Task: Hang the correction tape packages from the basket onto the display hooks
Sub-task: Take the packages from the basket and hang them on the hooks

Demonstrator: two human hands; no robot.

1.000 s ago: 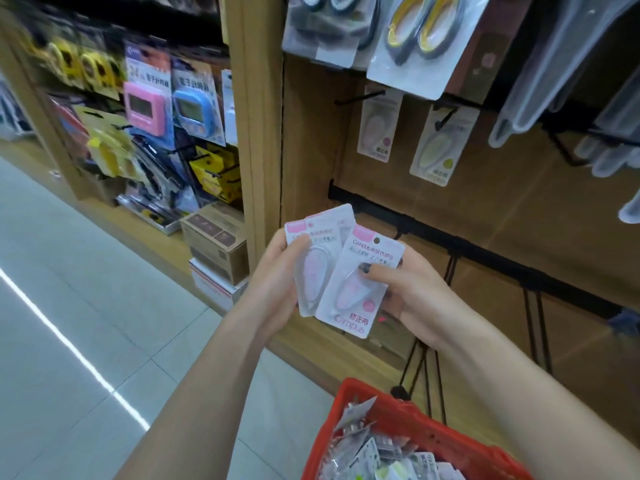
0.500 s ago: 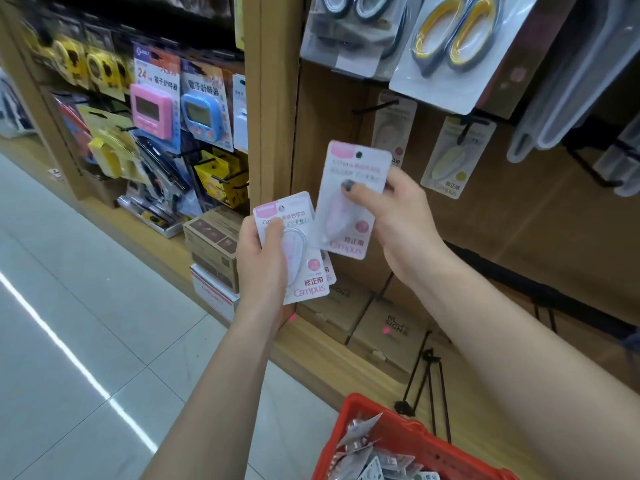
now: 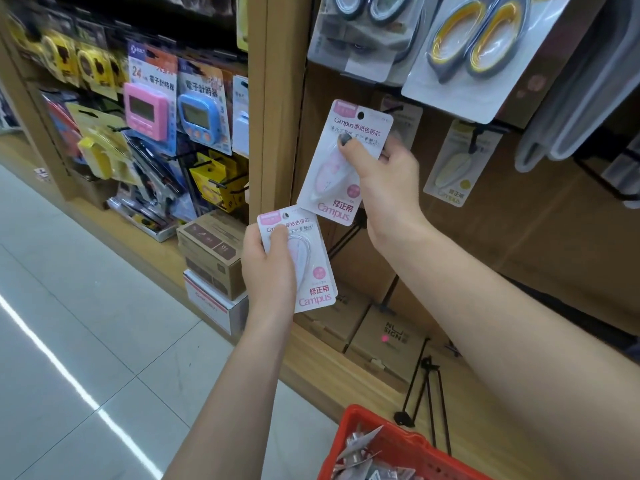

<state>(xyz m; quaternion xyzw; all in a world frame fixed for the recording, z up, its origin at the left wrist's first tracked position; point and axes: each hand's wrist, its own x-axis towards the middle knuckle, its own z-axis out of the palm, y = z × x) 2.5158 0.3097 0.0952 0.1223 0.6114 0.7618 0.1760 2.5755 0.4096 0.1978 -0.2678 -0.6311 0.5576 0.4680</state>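
Two pink correction tape packages are in the hands. The right hand (image 3: pixel 384 181) pinches the raised package (image 3: pixel 341 157) between thumb and fingers, holding it up in front of the brown back panel (image 3: pixel 519 237), its hanging hole near the top uncovered. The left hand (image 3: pixel 268 268) grips the lower package (image 3: pixel 308 271) with the thumb across its front; whether more cards lie behind it I cannot tell.

Two more tape packages already hang on the panel. One is mostly hidden behind the raised package and the right hand, so its hook cannot be made out. The other, a yellow package (image 3: pixel 457 168), hangs on a black hook (image 3: pixel 476 138) just right of the right hand. Above them two packs of scissors (image 3: pixel 478 46) hang low and overlap the top of this row.

A wooden post (image 3: pixel 277 98) stands left of the raised package. Beyond it hang two timers, one pink (image 3: pixel 145 110) and one blue (image 3: pixel 199 119), among yellow packs.

Brown cardboard boxes (image 3: pixel 211 251) are stacked at the foot of the post on the low wooden shelf (image 3: pixel 346 372), and more boxes sit further back under the panel. Loose black hooks (image 3: pixel 429 386) stand on the shelf near the red basket (image 3: pixel 391 441), which sits at the bottom edge with silvery and white packages inside, too blurred to count.
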